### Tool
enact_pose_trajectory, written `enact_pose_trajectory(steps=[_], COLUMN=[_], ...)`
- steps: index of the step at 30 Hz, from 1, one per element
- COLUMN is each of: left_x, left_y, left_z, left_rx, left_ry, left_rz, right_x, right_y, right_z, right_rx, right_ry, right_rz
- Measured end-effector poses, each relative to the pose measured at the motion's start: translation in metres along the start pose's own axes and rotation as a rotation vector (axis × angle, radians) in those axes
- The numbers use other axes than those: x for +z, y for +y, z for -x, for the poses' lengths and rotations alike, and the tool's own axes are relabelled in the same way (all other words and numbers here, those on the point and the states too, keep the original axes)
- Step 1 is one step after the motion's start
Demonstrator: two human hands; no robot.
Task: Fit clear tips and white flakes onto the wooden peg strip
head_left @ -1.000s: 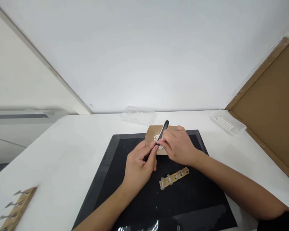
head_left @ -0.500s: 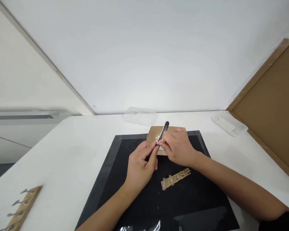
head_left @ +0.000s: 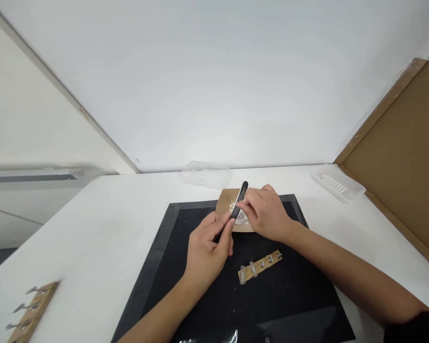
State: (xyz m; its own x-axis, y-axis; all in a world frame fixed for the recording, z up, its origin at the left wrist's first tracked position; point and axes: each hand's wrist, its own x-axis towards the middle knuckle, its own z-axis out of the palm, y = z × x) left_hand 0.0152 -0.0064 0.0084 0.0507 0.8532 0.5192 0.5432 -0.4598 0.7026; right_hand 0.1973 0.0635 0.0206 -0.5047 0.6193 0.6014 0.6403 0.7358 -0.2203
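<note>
A slim black strip [head_left: 241, 192] with a rounded end and a pale edge slants upward over a brown card [head_left: 223, 201]. My left hand [head_left: 208, 247] is closed round its lower part between thumb and fingers. Against the strip's upper right edge, my right hand [head_left: 266, 214] is closed in a pinch; whatever its fingertips hold is hidden. Small white pieces [head_left: 241, 218] lie on the card, partly covered by my hands. Below them, a short wooden strip [head_left: 258, 268] carries clear tubes and small metal fittings.
The card and wooden strip rest on a black mat [head_left: 186, 305] on a white table [head_left: 128, 209]. Another wooden strip with metal pegs [head_left: 34, 312] lies at the lower left. A clear plastic tray [head_left: 205, 175] and a white tray [head_left: 338, 183] stand behind; cardboard [head_left: 400, 157] borders the right.
My right fingertips have shifted slightly along the black strip, and more of the white pieces show beneath. My left hand keeps its hold. The whole view has shifted slightly.
</note>
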Motion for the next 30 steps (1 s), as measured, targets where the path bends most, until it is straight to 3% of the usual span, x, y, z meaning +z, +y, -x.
enact_pose_trajectory(steps=[22,25,30], left_x=[0.000,0.000,-0.007], left_y=[-0.004,-0.001,-0.002], left_z=[0.001,0.000,-0.004], left_rx=[-0.038,-0.031,-0.045], left_ry=[0.025,0.019,0.067], left_rz=[-0.020,-0.025,-0.168], right_x=[0.005,0.000,-0.018], right_y=[-0.005,-0.009,-0.004], right_z=[0.002,0.001,-0.004], right_rx=[0.024,-0.036,0.075], right_ry=[-0.007,-0.043,-0.020], right_rz=[-0.003,-0.048,-0.245])
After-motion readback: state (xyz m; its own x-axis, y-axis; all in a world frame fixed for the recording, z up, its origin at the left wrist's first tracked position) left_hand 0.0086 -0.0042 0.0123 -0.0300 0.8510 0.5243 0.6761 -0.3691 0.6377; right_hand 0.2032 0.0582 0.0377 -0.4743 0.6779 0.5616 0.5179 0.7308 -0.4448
